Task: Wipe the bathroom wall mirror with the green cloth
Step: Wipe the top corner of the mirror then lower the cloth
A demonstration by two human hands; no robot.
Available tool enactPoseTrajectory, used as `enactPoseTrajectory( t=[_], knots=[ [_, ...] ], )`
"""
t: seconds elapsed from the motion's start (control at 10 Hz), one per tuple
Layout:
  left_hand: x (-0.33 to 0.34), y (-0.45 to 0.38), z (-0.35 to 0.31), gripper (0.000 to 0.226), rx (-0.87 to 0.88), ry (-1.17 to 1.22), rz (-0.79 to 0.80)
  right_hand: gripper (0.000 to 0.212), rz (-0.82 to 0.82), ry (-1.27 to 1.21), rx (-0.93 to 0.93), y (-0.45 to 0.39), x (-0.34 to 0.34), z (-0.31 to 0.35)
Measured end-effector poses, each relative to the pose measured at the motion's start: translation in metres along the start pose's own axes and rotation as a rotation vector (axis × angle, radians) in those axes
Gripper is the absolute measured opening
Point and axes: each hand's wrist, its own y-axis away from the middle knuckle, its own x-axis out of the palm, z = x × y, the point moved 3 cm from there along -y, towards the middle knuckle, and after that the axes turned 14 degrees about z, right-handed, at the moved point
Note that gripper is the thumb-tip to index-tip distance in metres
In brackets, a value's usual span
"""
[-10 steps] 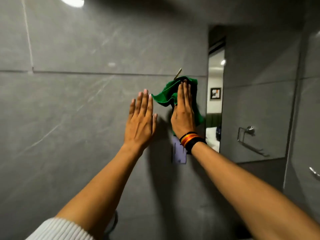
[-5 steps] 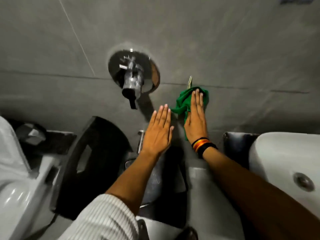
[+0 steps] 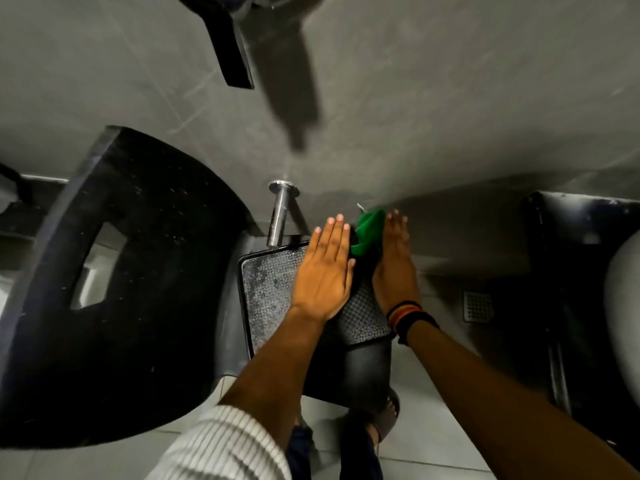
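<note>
The green cloth is bunched low against the grey tiled wall. My right hand, with striped bands on its wrist, lies flat with the cloth caught under its thumb side. My left hand is stretched out flat right beside it, fingers straight and holding nothing. Both hands hover over a black bin with a textured lid. The wall mirror is out of view.
A black curved counter fills the left. A chrome pipe juts from the wall just left of my hands. A floor drain, a dark counter and a white basin lie to the right. A dark handle hangs above.
My view has dropped from the mirror down the wall to the floor. Both hands slid downward with the cloth, past the wall tap, and the mirror left the frame.
</note>
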Motion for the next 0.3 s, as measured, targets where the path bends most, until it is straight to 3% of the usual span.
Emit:
enactPoseTrajectory(
  t=[0.3],
  knots=[
    [0.049, 0.008, 0.014, 0.066, -0.069, 0.04, 0.1, 0.061, 0.216, 0.12, 0.014, 0.008, 0.069, -0.015]
  ],
)
